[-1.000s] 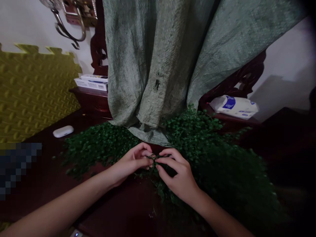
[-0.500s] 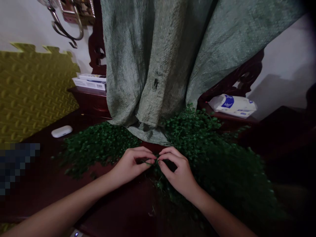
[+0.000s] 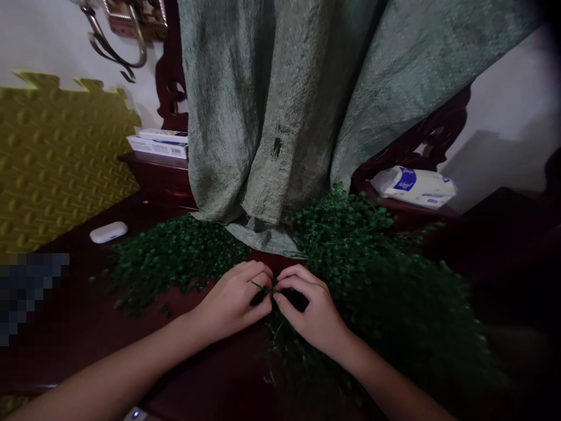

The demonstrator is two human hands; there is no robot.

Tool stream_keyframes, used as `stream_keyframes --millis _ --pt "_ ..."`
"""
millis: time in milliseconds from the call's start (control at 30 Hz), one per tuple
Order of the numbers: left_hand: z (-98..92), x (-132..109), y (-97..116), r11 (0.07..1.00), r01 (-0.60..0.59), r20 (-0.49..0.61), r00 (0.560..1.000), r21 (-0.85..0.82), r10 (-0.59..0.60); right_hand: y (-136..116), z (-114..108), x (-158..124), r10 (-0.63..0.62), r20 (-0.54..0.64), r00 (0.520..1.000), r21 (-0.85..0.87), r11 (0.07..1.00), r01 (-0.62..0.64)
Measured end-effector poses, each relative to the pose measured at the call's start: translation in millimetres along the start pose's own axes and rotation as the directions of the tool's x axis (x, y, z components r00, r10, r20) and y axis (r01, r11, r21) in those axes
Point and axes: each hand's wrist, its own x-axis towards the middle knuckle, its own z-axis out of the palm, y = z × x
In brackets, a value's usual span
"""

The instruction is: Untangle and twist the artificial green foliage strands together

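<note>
Between my hands is a thin green plant stem (image 3: 259, 286), held over the dark red tabletop. My left hand (image 3: 240, 295) is closed in a pinch, with the stem's end poking out past its fingers. Fingertip to fingertip with it, my right hand (image 3: 311, 307) also pinches the stem; its exact grip is partly hidden. A big heap of green leafy sprigs (image 3: 350, 245) spreads beside and beneath my right hand. Another leafy pile (image 3: 166, 257) lies to the left, beyond my left forearm.
A grey-green woven sack (image 3: 289, 117) hangs down at the back, its lower edge on the dark red table (image 3: 87, 327). A white earbud case (image 3: 108, 232) lies at left, near white boxes (image 3: 158, 146). A tissue pack (image 3: 416, 187) sits on the right ledge.
My left fingers have curled in and turned more palm-down around the stem. Its end now points up to the left. My right hand has shifted slightly left. The piles look the same.
</note>
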Motion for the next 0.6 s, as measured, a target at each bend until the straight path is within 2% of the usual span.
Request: stream_keyframes --millis 200,433,600 --pt "2.9 -3.8 -2.6 0.999 -0.034 -0.057 0.998 -0.019 0.033 1.7 -0.8 0.9 0.01 -0.013 1.0 0.04 0.999 -0.01" --pt "1.1 -4.0 -3.5 0.996 -0.077 -0.058 0.995 0.046 0.079 2.8 0.7 0.7 0.021 -0.021 1.0 0.056 0.998 -0.02" --pt "4.7 -3.9 -3.3 0.988 -0.134 -0.143 0.979 0.077 0.144 3.2 2.3 -0.6 -0.031 -0.011 0.999 -0.004 1.0 0.031"
